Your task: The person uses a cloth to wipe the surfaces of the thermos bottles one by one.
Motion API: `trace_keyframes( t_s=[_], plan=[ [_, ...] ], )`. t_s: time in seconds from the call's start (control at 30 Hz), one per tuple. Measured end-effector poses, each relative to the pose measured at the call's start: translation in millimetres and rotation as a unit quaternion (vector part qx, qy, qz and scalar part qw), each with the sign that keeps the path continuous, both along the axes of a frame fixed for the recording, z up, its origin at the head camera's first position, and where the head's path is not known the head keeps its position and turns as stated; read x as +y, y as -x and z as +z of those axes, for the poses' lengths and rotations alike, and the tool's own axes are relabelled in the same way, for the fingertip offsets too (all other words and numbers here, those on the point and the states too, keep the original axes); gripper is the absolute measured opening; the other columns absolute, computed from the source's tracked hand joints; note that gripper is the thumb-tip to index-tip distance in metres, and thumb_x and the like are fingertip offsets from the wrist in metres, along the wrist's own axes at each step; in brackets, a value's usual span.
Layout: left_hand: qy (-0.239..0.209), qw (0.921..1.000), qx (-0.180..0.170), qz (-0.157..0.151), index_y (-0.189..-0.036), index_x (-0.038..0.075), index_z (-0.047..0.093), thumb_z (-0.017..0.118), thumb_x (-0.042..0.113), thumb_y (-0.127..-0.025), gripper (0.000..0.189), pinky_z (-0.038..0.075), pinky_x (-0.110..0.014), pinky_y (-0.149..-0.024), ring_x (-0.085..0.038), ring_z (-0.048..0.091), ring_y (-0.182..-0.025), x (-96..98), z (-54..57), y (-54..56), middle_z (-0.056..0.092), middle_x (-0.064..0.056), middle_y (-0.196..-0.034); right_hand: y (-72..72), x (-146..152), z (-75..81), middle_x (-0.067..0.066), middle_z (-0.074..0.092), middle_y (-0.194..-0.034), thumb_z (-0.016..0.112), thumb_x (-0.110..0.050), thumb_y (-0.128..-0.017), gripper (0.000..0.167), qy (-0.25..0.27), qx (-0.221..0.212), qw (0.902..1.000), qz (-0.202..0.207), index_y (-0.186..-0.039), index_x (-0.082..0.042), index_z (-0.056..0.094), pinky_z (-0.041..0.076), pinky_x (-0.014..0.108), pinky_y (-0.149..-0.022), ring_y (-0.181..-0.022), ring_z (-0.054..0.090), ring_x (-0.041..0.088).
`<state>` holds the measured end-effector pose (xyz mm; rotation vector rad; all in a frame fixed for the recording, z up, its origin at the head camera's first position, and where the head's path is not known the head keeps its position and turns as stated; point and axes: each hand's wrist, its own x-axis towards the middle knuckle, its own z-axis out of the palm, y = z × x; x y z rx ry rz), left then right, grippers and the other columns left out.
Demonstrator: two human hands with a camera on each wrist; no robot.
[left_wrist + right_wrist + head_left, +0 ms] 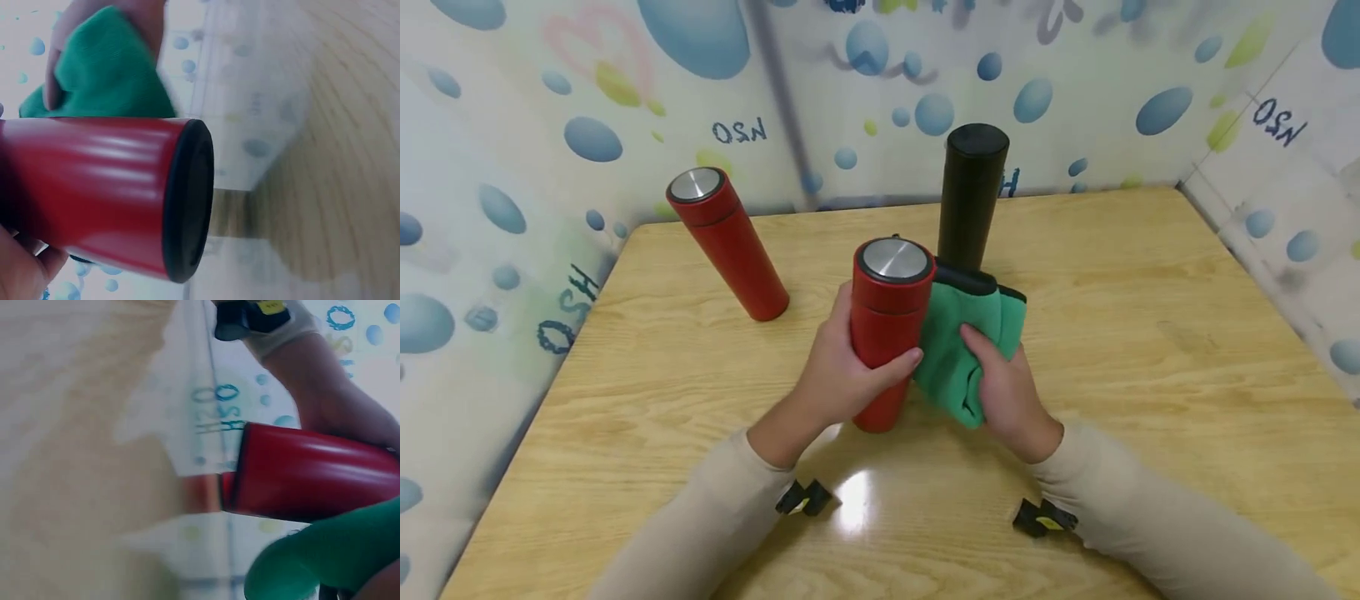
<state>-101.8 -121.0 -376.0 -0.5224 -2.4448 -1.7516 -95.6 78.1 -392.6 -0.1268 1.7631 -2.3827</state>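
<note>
In the head view my left hand (838, 379) grips a red thermos bottle (889, 329) upright, with the thumb across its front. The bottle's lid has a silver disc and a black rim. Its black base (190, 200) shows above the table in the left wrist view. Against the bottle's right side lies a folded green cloth (947, 346) with black edging, pinched by my right hand (1011, 400), thumb on top. The cloth (331, 556) runs along the red wall of the bottle (312, 475) in the right wrist view.
A second red thermos bottle (730, 246) stands at the back left of the wooden table (1150, 333). Behind the cloth is a black thermos bottle (972, 196), its lower part hidden. A wall covering (880, 108) with blue drops borders the table's far and side edges.
</note>
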Motion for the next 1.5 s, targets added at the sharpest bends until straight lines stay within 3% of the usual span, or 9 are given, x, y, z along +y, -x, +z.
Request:
trace_keyframes(
  t_s=[0.17,0.37,0.6,0.93,1.1,1.37,1.43,1.5],
  plan=[
    [0.015,0.9997,-0.015,-0.016,-0.141,0.019,0.037,0.081,0.024,-0.081,0.074,0.058,-0.038,-0.086,-0.016,0.064,-0.107,6.1,-6.2,0.2,0.062,0.003,-0.122,1.9,4.1,7.1,-0.004,0.061,-0.116,0.042,-0.015,-0.105,0.024,0.014,0.104,0.9927,-0.059,-0.128,-0.014,0.05,0.054,0.025,-0.095,-0.11,0.062,0.009],
    [0.049,0.9978,-0.036,-0.028,-0.142,0.022,0.037,0.081,0.026,-0.081,0.076,0.059,-0.035,-0.082,-0.015,0.065,-0.101,6.7,-7.3,-2.0,0.063,0.005,-0.117,1.4,3.1,4.6,-0.001,0.063,-0.117,0.043,-0.01,-0.104,0.026,0.01,0.19,0.9783,-0.083,-0.129,-0.01,0.053,0.053,0.024,-0.096,-0.109,0.063,0.01],
    [0.098,0.9946,-0.029,-0.017,-0.143,0.022,0.037,0.082,0.032,-0.079,0.079,0.059,-0.033,-0.078,-0.013,0.065,-0.097,4.2,-1.1,-2.4,0.064,0.006,-0.114,0.8,0.3,-5.4,-0.003,0.065,-0.116,0.044,-0.009,-0.104,0.025,0.004,0.174,0.9822,-0.072,-0.125,-0.014,0.057,0.056,0.025,-0.093,-0.105,0.065,0.008],
    [0.076,0.9961,-0.042,-0.014,-0.144,0.022,0.035,0.082,0.028,-0.081,0.079,0.06,-0.036,-0.08,-0.015,0.065,-0.101,2.6,2.3,1.0,0.062,0.005,-0.118,-4.6,-4.1,-7.8,-0.004,0.066,-0.115,0.043,-0.012,-0.105,0.025,-0.004,0.167,0.9854,-0.032,-0.127,-0.014,0.055,0.056,0.025,-0.092,-0.104,0.066,0.008],
    [0.069,0.9961,-0.051,-0.019,-0.145,0.022,0.035,0.081,0.029,-0.081,0.079,0.059,-0.035,-0.078,-0.016,0.065,-0.099,1.9,0.7,-1.0,0.063,0.004,-0.117,-4.4,-3.0,-3.2,-0.003,0.063,-0.117,0.041,-0.01,-0.105,0.026,0.003,0.18,0.9831,-0.034,-0.129,-0.015,0.053,0.054,0.023,-0.094,-0.106,0.063,0.008],
    [0.043,0.9973,-0.049,-0.034,-0.144,0.023,0.035,0.08,0.026,-0.082,0.077,0.059,-0.036,-0.079,-0.017,0.065,-0.1,5.7,-2.8,-1.1,0.062,0.005,-0.117,-3.8,0.8,5.8,-0.003,0.064,-0.123,0.045,-0.001,-0.1,0.035,0.056,0.238,0.9668,-0.075,-0.133,-0.008,0.054,0.053,0.027,-0.099,-0.111,0.064,0.009],
    [0.028,0.9971,-0.057,-0.04,-0.143,0.024,0.035,0.08,0.026,-0.082,0.076,0.059,-0.037,-0.081,-0.017,0.065,-0.101,7.5,-5.4,-1.4,0.062,0.004,-0.118,-4.1,1.2,8.5,-0.004,0.067,-0.119,0.047,0.001,-0.099,0.034,0.037,0.251,0.9634,-0.087,-0.13,-0.009,0.058,0.055,0.026,-0.095,-0.105,0.066,0.007],
    [0.013,0.9968,-0.068,-0.04,-0.142,0.024,0.035,0.079,0.026,-0.083,0.074,0.059,-0.038,-0.082,-0.018,0.064,-0.103,8.8,-8.8,-2.2,0.062,0.004,-0.119,-3.7,0.9,11.7,-0.004,0.068,-0.106,0.049,0.002,-0.099,0.03,0.01,0.266,0.9596,-0.093,-0.122,-0.011,0.062,0.057,0.022,-0.085,-0.09,0.067,0.005]
  ],
)
